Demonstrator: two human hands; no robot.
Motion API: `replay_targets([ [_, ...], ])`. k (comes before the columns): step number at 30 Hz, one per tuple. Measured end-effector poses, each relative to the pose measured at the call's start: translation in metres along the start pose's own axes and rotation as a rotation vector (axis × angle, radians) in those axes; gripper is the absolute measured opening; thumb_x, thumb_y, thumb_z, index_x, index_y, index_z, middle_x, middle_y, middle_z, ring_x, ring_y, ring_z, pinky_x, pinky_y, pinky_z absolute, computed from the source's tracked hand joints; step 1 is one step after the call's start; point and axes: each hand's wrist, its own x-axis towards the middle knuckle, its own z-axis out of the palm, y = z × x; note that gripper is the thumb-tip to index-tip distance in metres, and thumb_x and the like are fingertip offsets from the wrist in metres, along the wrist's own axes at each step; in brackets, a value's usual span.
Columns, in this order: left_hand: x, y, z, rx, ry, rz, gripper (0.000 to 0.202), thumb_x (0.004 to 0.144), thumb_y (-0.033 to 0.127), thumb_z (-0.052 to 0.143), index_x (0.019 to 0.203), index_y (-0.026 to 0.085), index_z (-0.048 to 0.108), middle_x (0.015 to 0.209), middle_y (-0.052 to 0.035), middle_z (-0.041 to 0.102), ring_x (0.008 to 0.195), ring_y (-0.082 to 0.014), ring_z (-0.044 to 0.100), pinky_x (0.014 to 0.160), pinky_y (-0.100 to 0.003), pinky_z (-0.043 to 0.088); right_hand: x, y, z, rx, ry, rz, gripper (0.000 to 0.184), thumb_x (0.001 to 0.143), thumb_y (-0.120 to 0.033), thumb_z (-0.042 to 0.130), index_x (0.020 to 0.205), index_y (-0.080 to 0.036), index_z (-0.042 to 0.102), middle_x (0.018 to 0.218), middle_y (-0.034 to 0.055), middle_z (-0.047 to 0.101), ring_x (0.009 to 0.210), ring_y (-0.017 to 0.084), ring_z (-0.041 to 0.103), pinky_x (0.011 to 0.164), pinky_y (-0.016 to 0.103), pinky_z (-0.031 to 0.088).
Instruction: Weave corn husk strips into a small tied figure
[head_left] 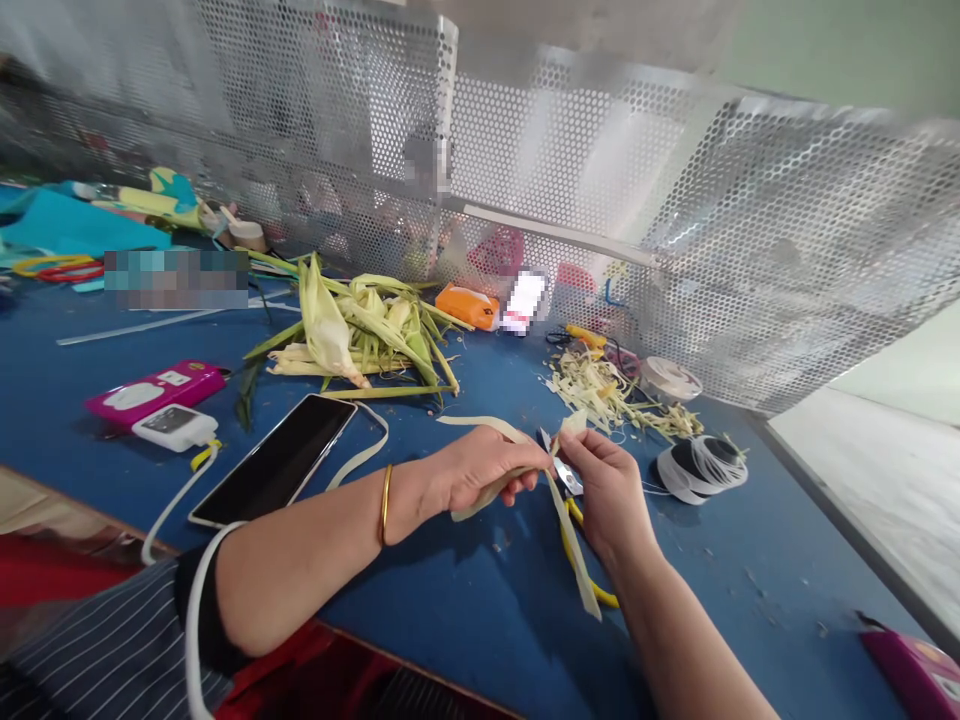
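Pale corn husk strips [571, 545] run between my two hands, with one tail hanging down and another reaching out to the left. My left hand [487, 468], with a gold bangle on its wrist, pinches the strips between thumb and fingers. Close beside it, my right hand [606, 490] grips a folded pale end of husk with its fingertips. Under the hands lie scissors [568, 480] with yellow handles, partly covered by the strip and my right hand. A spool of white cord [701, 470] rests to the right of my right hand.
A heap of green corn husks [375, 330] lies beyond my left hand. Husk scraps [600, 390] and a tape roll [671, 380] sit farther right. A dark phone [274, 460], a pink box [161, 385] and a white cable lie left. A perforated metal screen [555, 150] borders the back.
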Motion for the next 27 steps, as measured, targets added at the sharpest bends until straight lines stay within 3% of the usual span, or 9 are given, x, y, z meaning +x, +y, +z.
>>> replay_targets([
  [4, -0.001, 0.003, -0.004, -0.029, -0.03, 0.021, 0.036, 0.066, 0.045, 0.076, 0.072, 0.01, 0.069, 0.06, 0.0006, 0.055, 0.049, -0.0074, 0.045, 0.044, -0.022, 0.034, 0.002, -0.013, -0.011, -0.378, 0.13, -0.116, 0.04, 0.079, -0.053, 0.065, 0.06, -0.018, 0.06, 0.057, -0.0022, 0.052, 0.059, 0.013, 0.045, 0.058, 0.027, 0.035],
  [6, -0.001, 0.005, -0.006, -0.012, -0.046, 0.051, 0.039, 0.068, 0.047, 0.074, 0.076, 0.009, 0.07, 0.061, 0.0006, 0.055, 0.048, -0.0068, 0.043, 0.044, -0.022, 0.034, 0.001, -0.021, -0.017, -0.582, 0.27, -0.244, 0.044, 0.082, -0.054, 0.061, 0.057, -0.019, 0.056, 0.053, -0.0029, 0.047, 0.056, 0.013, 0.041, 0.056, 0.028, 0.032],
  [8, -0.003, 0.007, -0.007, 0.054, -0.07, 0.065, 0.037, 0.072, 0.047, 0.071, 0.077, 0.01, 0.07, 0.059, 0.0014, 0.054, 0.046, -0.0058, 0.041, 0.042, -0.021, 0.031, 0.0, -0.027, -0.019, -0.703, 0.301, -0.38, 0.041, 0.085, -0.052, 0.059, 0.06, -0.019, 0.058, 0.058, -0.0015, 0.052, 0.059, 0.014, 0.044, 0.058, 0.029, 0.034],
  [10, -0.005, 0.007, -0.007, 0.146, -0.134, 0.055, 0.035, 0.074, 0.046, 0.069, 0.076, 0.011, 0.07, 0.057, 0.002, 0.054, 0.044, -0.0051, 0.038, 0.04, -0.021, 0.027, -0.002, -0.029, -0.018, -0.68, 0.116, -0.406, 0.033, 0.083, -0.049, 0.061, 0.069, -0.019, 0.065, 0.073, 0.0021, 0.062, 0.068, 0.017, 0.054, 0.062, 0.029, 0.04],
  [11, -0.006, 0.006, -0.006, 0.185, -0.176, 0.042, 0.034, 0.075, 0.045, 0.069, 0.075, 0.011, 0.07, 0.056, 0.0023, 0.053, 0.043, -0.0049, 0.038, 0.039, -0.02, 0.025, -0.003, -0.029, -0.016, -0.613, -0.035, -0.337, 0.032, 0.082, -0.05, 0.062, 0.074, -0.019, 0.067, 0.078, 0.0035, 0.065, 0.07, 0.018, 0.057, 0.062, 0.029, 0.042],
  [14, -0.007, 0.003, -0.002, 0.244, -0.275, -0.011, 0.029, 0.075, 0.043, 0.068, 0.072, 0.014, 0.067, 0.053, 0.0034, 0.052, 0.041, -0.0046, 0.036, 0.038, -0.019, 0.023, -0.007, -0.025, -0.006, -0.291, -0.434, 0.045, 0.035, 0.078, -0.053, 0.067, 0.081, -0.018, 0.067, 0.068, 0.0035, 0.066, 0.058, 0.019, 0.062, 0.047, 0.027, 0.043],
  [16, -0.008, 0.002, 0.002, 0.259, -0.272, -0.026, 0.027, 0.073, 0.04, 0.069, 0.069, 0.014, 0.066, 0.051, 0.0035, 0.051, 0.039, -0.0043, 0.036, 0.037, -0.019, 0.022, -0.01, -0.023, 0.0, -0.099, -0.506, 0.197, 0.034, 0.074, -0.05, 0.073, 0.081, -0.018, 0.064, 0.06, 0.0012, 0.064, 0.05, 0.019, 0.062, 0.039, 0.024, 0.039],
  [21, -0.011, 0.002, 0.008, 0.237, -0.192, -0.007, 0.024, 0.073, 0.034, 0.066, 0.065, 0.012, 0.068, 0.047, 0.0029, 0.051, 0.037, -0.0042, 0.035, 0.036, -0.019, 0.021, -0.01, -0.016, 0.003, 0.071, -0.34, 0.14, 0.029, 0.07, -0.039, 0.078, 0.07, -0.019, 0.057, 0.05, -0.0059, 0.054, 0.035, 0.009, 0.047, 0.032, 0.02, 0.036],
  [27, -0.013, 0.003, 0.01, 0.245, -0.121, 0.032, 0.022, 0.074, 0.03, 0.065, 0.062, 0.013, 0.07, 0.046, 0.0016, 0.053, 0.036, -0.0048, 0.037, 0.036, -0.019, 0.025, -0.009, -0.01, 0.005, 0.043, -0.076, -0.049, 0.027, 0.074, -0.035, 0.076, 0.067, -0.019, 0.055, 0.054, -0.0066, 0.05, 0.04, 0.006, 0.04, 0.038, 0.02, 0.033],
])
